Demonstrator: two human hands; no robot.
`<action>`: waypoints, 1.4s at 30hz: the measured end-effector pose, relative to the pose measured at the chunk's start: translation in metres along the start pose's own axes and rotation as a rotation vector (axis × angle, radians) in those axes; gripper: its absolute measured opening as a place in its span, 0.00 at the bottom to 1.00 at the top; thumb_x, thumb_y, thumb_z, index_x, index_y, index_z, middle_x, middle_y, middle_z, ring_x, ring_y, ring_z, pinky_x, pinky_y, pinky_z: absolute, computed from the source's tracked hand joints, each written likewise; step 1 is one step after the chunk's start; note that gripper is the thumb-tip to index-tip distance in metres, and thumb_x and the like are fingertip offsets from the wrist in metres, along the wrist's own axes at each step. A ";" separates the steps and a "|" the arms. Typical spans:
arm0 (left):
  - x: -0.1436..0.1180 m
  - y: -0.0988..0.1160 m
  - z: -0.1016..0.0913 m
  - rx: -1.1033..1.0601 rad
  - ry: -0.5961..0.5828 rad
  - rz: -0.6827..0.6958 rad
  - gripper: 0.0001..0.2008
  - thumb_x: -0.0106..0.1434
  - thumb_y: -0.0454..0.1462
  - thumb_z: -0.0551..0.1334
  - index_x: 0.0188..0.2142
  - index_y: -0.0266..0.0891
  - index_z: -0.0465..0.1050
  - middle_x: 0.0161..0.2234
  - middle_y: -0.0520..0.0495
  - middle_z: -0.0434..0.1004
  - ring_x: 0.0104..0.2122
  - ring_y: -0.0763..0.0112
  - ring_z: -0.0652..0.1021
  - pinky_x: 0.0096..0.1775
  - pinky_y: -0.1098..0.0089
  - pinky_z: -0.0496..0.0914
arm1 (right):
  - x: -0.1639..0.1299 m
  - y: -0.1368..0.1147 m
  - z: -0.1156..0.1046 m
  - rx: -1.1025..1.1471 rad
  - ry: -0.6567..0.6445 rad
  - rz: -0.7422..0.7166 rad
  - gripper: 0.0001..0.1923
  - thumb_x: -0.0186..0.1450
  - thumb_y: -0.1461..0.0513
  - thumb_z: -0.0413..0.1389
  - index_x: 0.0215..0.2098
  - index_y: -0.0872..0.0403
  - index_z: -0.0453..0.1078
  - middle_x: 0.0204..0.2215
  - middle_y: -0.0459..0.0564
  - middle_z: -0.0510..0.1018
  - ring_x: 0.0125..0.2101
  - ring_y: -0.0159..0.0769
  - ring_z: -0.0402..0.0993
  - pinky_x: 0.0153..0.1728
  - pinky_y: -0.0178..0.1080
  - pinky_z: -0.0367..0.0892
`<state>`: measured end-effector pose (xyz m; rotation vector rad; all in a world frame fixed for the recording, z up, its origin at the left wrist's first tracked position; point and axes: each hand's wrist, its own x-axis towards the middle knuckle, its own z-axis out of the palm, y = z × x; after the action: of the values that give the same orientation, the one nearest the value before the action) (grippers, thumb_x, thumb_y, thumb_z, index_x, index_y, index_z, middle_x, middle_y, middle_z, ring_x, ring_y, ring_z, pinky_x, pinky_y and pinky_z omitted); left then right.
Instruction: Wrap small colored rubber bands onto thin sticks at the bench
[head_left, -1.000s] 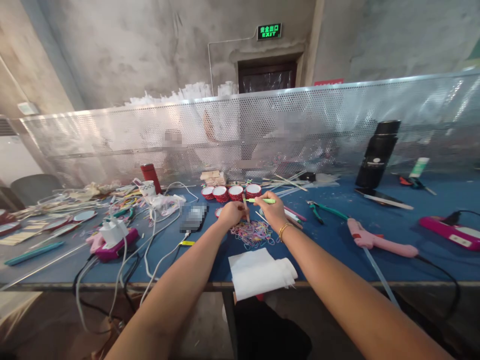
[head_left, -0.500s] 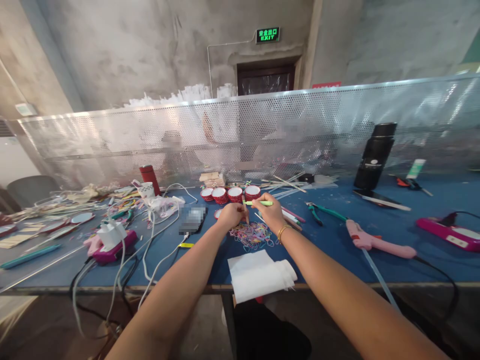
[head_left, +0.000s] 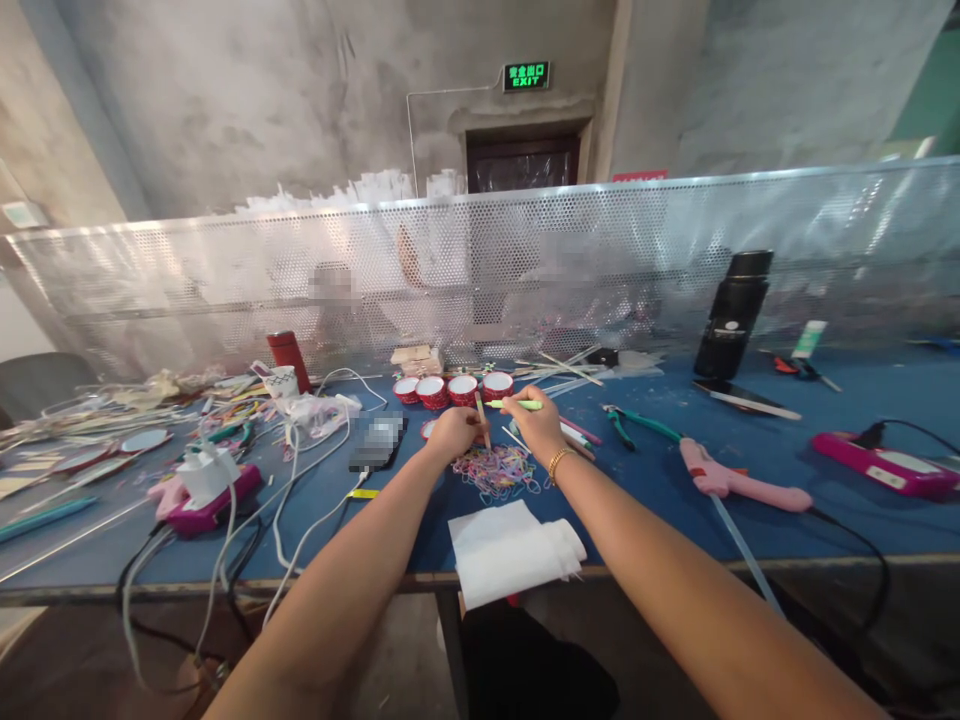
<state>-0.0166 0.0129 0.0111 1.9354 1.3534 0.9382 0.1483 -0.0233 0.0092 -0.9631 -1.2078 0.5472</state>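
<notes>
My left hand (head_left: 457,432) is closed on a thin wooden stick (head_left: 482,418), which stands nearly upright above a heap of coloured rubber bands (head_left: 501,472). In my right hand (head_left: 538,415) is a light green marker pen (head_left: 517,405), its tip pointing left at the upper part of the stick. Whether the tip touches the wood is too small to tell. Just behind my hands stand several round red-sided pieces with white tops (head_left: 463,385). A folded white cloth or paper (head_left: 514,550) lies in front of the bands, at the table's edge.
To the right are teal-handled pliers (head_left: 645,424), a pink glue gun (head_left: 739,478), a black bottle (head_left: 733,315) and a magenta power strip (head_left: 881,464). A phone (head_left: 377,441), white cables, a plugged power strip (head_left: 214,500) and a red bottle (head_left: 289,362) are to the left.
The whole scene has shifted slightly left in view. My hands keep the same grips, with the marker still at the stick's upper part.
</notes>
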 end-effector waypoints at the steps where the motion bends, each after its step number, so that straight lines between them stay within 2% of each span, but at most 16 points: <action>1: 0.000 0.000 0.000 -0.010 -0.021 -0.015 0.05 0.58 0.37 0.70 0.30 0.37 0.79 0.26 0.49 0.82 0.29 0.70 0.82 0.38 0.72 0.76 | 0.000 0.000 0.000 0.002 0.001 -0.001 0.13 0.56 0.50 0.60 0.24 0.49 0.67 0.24 0.48 0.81 0.28 0.40 0.75 0.33 0.40 0.68; 5: 0.001 0.000 0.000 -0.038 -0.052 -0.032 0.05 0.59 0.37 0.69 0.30 0.38 0.79 0.26 0.49 0.81 0.29 0.70 0.81 0.38 0.71 0.76 | -0.001 -0.001 0.000 -0.015 -0.052 -0.020 0.13 0.56 0.50 0.60 0.24 0.48 0.67 0.25 0.48 0.81 0.28 0.40 0.75 0.33 0.40 0.68; 11: -0.001 0.002 0.000 -0.041 -0.044 -0.036 0.04 0.58 0.36 0.68 0.31 0.38 0.80 0.26 0.48 0.82 0.30 0.69 0.82 0.36 0.72 0.75 | 0.004 0.006 0.000 0.019 0.035 -0.002 0.13 0.58 0.49 0.60 0.26 0.48 0.66 0.25 0.48 0.81 0.31 0.43 0.79 0.38 0.43 0.71; 14: 0.000 0.000 0.001 -0.043 -0.046 -0.024 0.05 0.59 0.37 0.68 0.32 0.38 0.81 0.28 0.48 0.82 0.30 0.69 0.82 0.36 0.72 0.75 | 0.005 0.009 0.001 0.047 -0.037 -0.017 0.15 0.61 0.46 0.57 0.32 0.48 0.70 0.27 0.49 0.83 0.32 0.43 0.79 0.39 0.44 0.72; 17: 0.003 -0.004 0.000 -0.027 -0.069 0.006 0.06 0.60 0.38 0.67 0.32 0.37 0.81 0.28 0.48 0.83 0.30 0.69 0.81 0.36 0.72 0.75 | 0.003 0.012 0.002 -0.016 -0.116 -0.053 0.15 0.63 0.47 0.55 0.36 0.48 0.73 0.28 0.49 0.83 0.32 0.43 0.79 0.40 0.44 0.72; 21: 0.004 -0.004 -0.002 0.068 -0.073 0.021 0.07 0.59 0.39 0.67 0.29 0.37 0.81 0.27 0.48 0.82 0.29 0.70 0.80 0.35 0.73 0.73 | 0.001 0.018 0.001 -0.166 -0.147 -0.143 0.12 0.57 0.55 0.60 0.39 0.48 0.73 0.31 0.47 0.83 0.34 0.43 0.79 0.42 0.45 0.71; 26: -0.002 0.004 -0.003 0.059 -0.090 0.036 0.09 0.58 0.40 0.69 0.29 0.36 0.83 0.27 0.47 0.82 0.28 0.70 0.79 0.32 0.74 0.71 | 0.000 0.018 0.002 -0.150 -0.199 -0.149 0.13 0.55 0.58 0.60 0.39 0.48 0.71 0.30 0.45 0.81 0.34 0.42 0.79 0.43 0.44 0.71; 30: -0.004 0.007 -0.004 0.021 -0.099 0.012 0.10 0.56 0.41 0.70 0.30 0.35 0.83 0.25 0.48 0.81 0.27 0.71 0.77 0.32 0.74 0.71 | -0.001 0.018 0.003 -0.115 -0.211 -0.150 0.14 0.54 0.58 0.61 0.38 0.49 0.70 0.29 0.45 0.81 0.33 0.41 0.78 0.42 0.43 0.71; 38: -0.006 0.005 -0.005 0.074 -0.047 0.073 0.09 0.52 0.40 0.72 0.30 0.36 0.83 0.25 0.49 0.81 0.27 0.70 0.77 0.33 0.73 0.70 | 0.000 0.023 0.004 -0.067 -0.229 -0.138 0.16 0.53 0.55 0.62 0.39 0.49 0.69 0.27 0.45 0.80 0.32 0.40 0.78 0.41 0.43 0.70; 42: -0.011 0.012 -0.004 0.053 -0.038 0.086 0.08 0.55 0.38 0.70 0.33 0.35 0.82 0.29 0.47 0.82 0.28 0.71 0.78 0.33 0.73 0.70 | 0.001 0.023 0.004 -0.059 -0.226 -0.138 0.16 0.52 0.55 0.62 0.38 0.50 0.70 0.27 0.45 0.79 0.30 0.40 0.77 0.39 0.42 0.70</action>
<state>-0.0166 -0.0006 0.0205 2.0557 1.2947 0.9100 0.1479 -0.0099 -0.0097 -0.8767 -1.4887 0.5228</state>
